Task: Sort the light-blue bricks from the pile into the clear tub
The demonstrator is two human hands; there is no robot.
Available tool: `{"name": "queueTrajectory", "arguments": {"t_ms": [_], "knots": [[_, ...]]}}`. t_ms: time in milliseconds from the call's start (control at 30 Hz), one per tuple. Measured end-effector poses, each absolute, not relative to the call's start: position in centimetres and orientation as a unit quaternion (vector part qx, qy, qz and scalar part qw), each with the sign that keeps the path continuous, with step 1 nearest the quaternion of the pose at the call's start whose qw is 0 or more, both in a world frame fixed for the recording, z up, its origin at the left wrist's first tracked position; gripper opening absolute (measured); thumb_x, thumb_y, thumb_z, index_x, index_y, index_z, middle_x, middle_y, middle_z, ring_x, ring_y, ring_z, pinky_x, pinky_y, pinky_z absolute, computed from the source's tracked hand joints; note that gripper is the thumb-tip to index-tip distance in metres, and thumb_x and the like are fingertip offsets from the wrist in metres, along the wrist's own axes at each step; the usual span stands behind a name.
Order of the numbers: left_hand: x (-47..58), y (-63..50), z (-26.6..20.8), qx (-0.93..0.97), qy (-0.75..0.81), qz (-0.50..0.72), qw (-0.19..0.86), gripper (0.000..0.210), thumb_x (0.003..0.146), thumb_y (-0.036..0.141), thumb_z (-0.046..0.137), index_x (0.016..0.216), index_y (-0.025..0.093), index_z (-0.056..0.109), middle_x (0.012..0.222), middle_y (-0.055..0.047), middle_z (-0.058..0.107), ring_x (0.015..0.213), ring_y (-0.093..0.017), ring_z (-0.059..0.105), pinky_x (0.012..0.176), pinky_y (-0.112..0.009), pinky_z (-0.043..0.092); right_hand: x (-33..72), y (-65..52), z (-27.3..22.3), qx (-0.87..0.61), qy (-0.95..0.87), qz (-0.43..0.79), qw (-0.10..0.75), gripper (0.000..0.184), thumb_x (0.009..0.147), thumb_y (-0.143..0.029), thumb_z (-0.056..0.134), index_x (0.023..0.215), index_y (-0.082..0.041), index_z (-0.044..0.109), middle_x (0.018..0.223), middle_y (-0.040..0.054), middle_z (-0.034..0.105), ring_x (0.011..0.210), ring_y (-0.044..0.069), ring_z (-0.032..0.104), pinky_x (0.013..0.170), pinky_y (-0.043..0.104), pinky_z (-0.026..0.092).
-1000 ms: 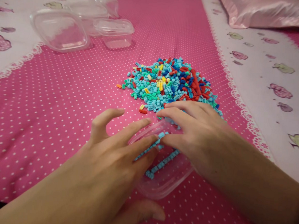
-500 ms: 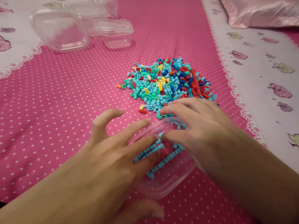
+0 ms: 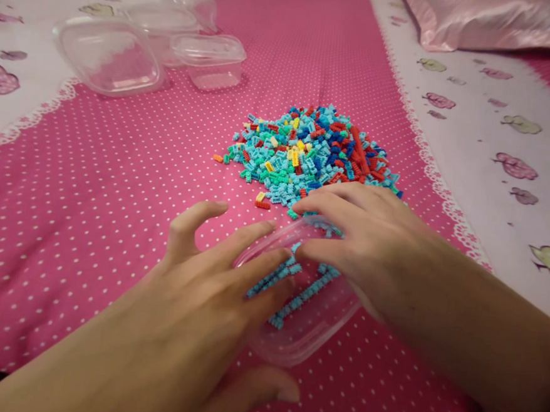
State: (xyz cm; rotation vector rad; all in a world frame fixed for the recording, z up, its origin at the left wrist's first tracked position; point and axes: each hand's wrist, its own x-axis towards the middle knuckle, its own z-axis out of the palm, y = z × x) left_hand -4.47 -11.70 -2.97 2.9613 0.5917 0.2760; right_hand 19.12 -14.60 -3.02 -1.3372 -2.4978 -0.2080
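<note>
A clear plastic container [image 3: 310,343] lies in front of me, with joined strips of light-blue building blocks [image 3: 303,299] in it. My left hand [image 3: 217,290] is over its left side, fingers spread and thumb apart; some fingertips reach inside the rim, close to the strips. From the right, my right hand [image 3: 371,238] reaches across the container's far side, thumb and fingers apart. Its fingertips come close to a heap of small building blocks [image 3: 302,151] in light blue, green, red, dark blue and yellow. Nothing shows held in either hand.
Several clear plastic containers [image 3: 111,56] stand at the back left. A pink satin pillow [image 3: 495,23] lies at the back right. The surface is a pink dotted bedsheet [image 3: 131,177] with pale printed bands. A few loose blocks [image 3: 263,202] lie just off the heap.
Almost nothing differs. My right hand has shifted very slightly down, while my left hand, the container and the strips stay in place.
</note>
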Motion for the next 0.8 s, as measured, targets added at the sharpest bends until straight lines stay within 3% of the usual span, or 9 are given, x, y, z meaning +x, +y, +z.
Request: {"name": "queueTrajectory", "arguments": {"t_ms": [500,600,700,800], "knots": [[-4.8,-12.0,-3.1,0.975,0.189,0.113,0.025,0.058,0.103,0.066,0.044,0.151,0.034,0.052,0.146,0.002,0.064,0.15,-0.022,0.043,0.134,-0.043,-0.002,18.9,-15.0,-2.8,-0.474,-0.872,-0.048,0.112,0.012,0.084,-0.02,0.081,0.073,-0.019,0.077,0.124,0.0148,0.073,0.119,0.04,0.063,0.099,0.06,0.051],[-4.9,-12.0,-3.0,0.976,0.189,0.106,0.025,0.056,0.103,0.064,0.045,0.15,0.035,0.052,0.15,0.004,0.062,0.15,-0.024,0.043,0.133,-0.045,-0.003,18.9,-15.0,-2.8,-0.478,-0.87,-0.046,0.107,0.012,0.086,-0.019,0.08,0.075,-0.019,0.077,0.126,0.0148,0.072,0.122,0.039,0.061,0.1,0.058,0.05],[-5.0,-12.0,-2.6,0.978,0.188,0.083,0.031,0.053,0.099,0.049,0.053,0.15,0.035,0.051,0.154,0.007,0.058,0.149,-0.026,0.045,0.133,-0.045,-0.005,19.0,-15.0,-2.6,-0.48,-0.87,-0.044,0.1,0.017,0.091,-0.017,0.072,0.076,-0.02,0.077,0.125,0.0145,0.072,0.12,0.038,0.061,0.1,0.057,0.05],[-5.1,-12.0,-2.1,0.981,0.181,0.069,0.016,0.058,0.095,0.051,0.059,0.149,0.033,0.052,0.157,0.003,0.055,0.147,-0.028,0.048,0.133,-0.044,-0.008,19.0,-14.9,-2.4,-0.478,-0.871,-0.044,0.104,0.022,0.095,-0.014,0.064,0.076,-0.019,0.076,0.124,0.0147,0.072,0.119,0.036,0.062,0.099,0.056,0.05]]}}
